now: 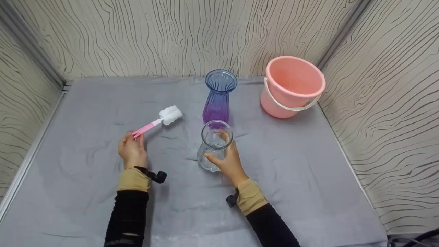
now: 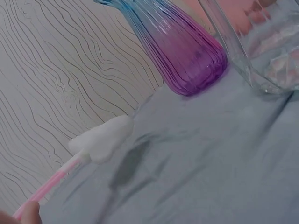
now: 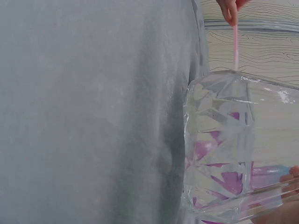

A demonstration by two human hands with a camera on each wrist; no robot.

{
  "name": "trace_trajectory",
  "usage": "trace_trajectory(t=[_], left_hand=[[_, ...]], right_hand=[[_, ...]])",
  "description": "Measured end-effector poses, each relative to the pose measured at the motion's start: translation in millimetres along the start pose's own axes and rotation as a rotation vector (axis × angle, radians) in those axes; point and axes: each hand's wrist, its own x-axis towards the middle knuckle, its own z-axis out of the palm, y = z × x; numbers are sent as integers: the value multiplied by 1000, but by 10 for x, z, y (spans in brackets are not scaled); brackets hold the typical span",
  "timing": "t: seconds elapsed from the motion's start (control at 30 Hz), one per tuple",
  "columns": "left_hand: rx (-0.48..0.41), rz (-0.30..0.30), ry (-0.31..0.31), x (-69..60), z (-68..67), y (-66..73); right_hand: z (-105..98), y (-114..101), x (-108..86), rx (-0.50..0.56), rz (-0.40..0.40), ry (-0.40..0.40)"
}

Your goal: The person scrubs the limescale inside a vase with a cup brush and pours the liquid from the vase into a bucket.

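My left hand [image 1: 133,151] pinches the pink handle of a sponge brush [image 1: 145,129]. Its white sponge head [image 2: 105,140] points away to the right, held above the cloth, with a shadow below it in the left wrist view. On the other side, my right hand [image 1: 231,163] grips a clear glass vase [image 1: 206,160] around its side, thumb at the near side and fingers partly seen through the glass. The clear vase is upright; its faceted base [image 3: 210,154] is at or close to the cloth. Just behind it stands a blue-and-purple glass vase [image 1: 217,103], touched by neither hand.
A pink bucket [image 1: 274,104] with a white handle stands at the back right. Grey cloth [image 1: 291,185] covers the table. Patterned panels [image 1: 154,37] wall in the back and both sides. A dark cable [image 1: 423,236] lies at the lower right corner.
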Motion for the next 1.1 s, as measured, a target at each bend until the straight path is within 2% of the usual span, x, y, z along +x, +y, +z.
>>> trace_trajectory(t=[0.1,0.23,0.33,0.57,0.73,0.83,0.9,1.1], left_hand=[[55,54,16,71,-56,-60],[167,139,43,149,-114,-105],[287,195,35,175,-145,-102],[701,381,-28,217,-212,-38],[1025,485,-81,229,-262,10],[1189,507,-139,220,-284,30],[1267,513,-174,218,-297,43],[1396,497,-223,228,-325,61]], right_hand=[[32,174,20,9,3,5],[34,193,20,21,1,8],[29,194,19,19,-13,2],[13,193,15,8,-32,1],[8,192,10,2,-20,-1],[4,195,7,-1,-14,-5],[4,199,8,-4,-13,-5],[12,204,15,-10,-18,5]])
